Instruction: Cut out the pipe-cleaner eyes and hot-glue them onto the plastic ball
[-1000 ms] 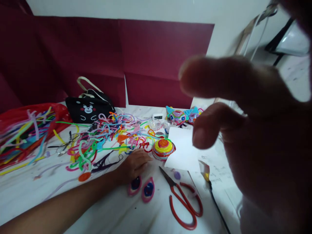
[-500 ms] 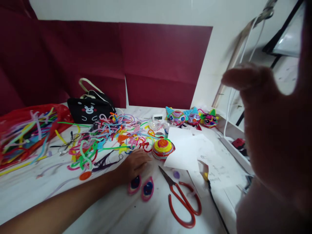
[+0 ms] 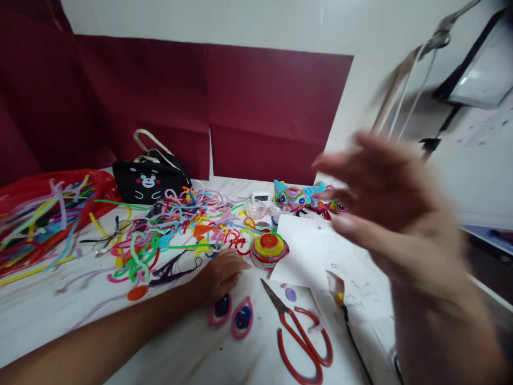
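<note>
My left hand (image 3: 219, 275) rests palm down on the white table (image 3: 48, 321), fingers loosely curled, beside a striped pipe-cleaner dome (image 3: 269, 248). It holds nothing that I can see. Just below it lie two pink-rimmed oval pieces (image 3: 231, 315). My right hand (image 3: 395, 211) hangs in the air close to the camera, blurred by motion, fingers stretched out and apart with nothing in them. Red-handled scissors (image 3: 302, 337) lie shut near the front edge.
A tangle of coloured pipe cleaners (image 3: 180, 222) covers the middle; more lie in a red bag (image 3: 36, 214) at left. A black bear bag (image 3: 149, 179), small pipe-cleaner figures (image 3: 298, 195), white paper sheets (image 3: 316, 251) and a black cable (image 3: 352, 337) are around.
My right hand has moved away from the lens, out to the right and back toward the middle, now lower and smaller in view. My left hand has stayed put on the table.
</note>
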{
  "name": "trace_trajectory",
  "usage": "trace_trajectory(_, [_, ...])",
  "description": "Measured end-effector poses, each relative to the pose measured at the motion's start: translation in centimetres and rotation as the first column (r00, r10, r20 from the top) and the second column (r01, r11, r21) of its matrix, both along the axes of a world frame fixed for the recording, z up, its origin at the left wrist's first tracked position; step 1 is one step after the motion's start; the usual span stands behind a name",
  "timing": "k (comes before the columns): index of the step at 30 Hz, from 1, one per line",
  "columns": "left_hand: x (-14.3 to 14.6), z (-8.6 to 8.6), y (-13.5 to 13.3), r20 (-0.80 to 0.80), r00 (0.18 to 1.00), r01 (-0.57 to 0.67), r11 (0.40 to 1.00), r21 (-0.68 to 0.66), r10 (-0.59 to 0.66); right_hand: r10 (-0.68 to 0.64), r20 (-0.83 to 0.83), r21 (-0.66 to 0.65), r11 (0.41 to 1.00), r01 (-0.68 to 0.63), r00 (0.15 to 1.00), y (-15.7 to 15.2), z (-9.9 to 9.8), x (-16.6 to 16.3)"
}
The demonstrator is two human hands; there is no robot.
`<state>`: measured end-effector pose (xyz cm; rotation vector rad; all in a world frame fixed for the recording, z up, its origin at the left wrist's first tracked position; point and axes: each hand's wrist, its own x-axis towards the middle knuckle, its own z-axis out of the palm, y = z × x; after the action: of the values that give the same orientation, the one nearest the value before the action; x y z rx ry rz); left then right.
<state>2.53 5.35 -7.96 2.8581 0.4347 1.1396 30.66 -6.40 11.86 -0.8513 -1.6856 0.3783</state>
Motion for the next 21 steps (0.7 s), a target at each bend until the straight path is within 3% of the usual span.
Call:
trace_trajectory(2, [0.0, 0.0, 0.1, -0.01, 1.0, -0.002, 1.0, -0.025, 0.002, 0.039, 0.132, -0.072, 0.997, -0.03, 0.99, 2.3, -2.5, -0.3])
trace_trajectory(3, [0.1, 0.0, 0.1, -0.01, 1.0, -0.001, 0.999, -0.032, 0.001, 0.006, 0.271, -0.141, 0.989, 0.033, 0.962, 3.5, -3.9, -0.4])
trace_trajectory(5, [0.1, 0.0, 0.1, 0.005, 1.0, 0.0, 0.999, -0.033, 0.0, 0.001, 0.564, -0.249, 0.954, 0.169, 0.826, 5.9, -6.5, -0.6])
trace_trajectory(8, [0.2, 0.1, 0.1, 0.025, 1.0, -0.01, 0.999, -0.036, 0.011, 0.049, 0.691, -0.284, 0.936, 0.209, 0.721, 8.3, -9.2, -1.5])
trace_trajectory(15, [0.2, -0.1, 0.5, 0.036, 0.994, -0.101, 0.991, -0.085, 0.104, 0.146, 0.85, -0.326, 0.9, 0.288, 0.506, 10.8, -10.2, -4.4])
trace_trajectory(21, [0.2, -0.1, 0.5, -0.073, 0.976, -0.213, 0.966, -0.146, 0.204, 0.211, 0.897, -0.35, 0.877, 0.33, 0.389, 12.4, -10.7, -5.3])
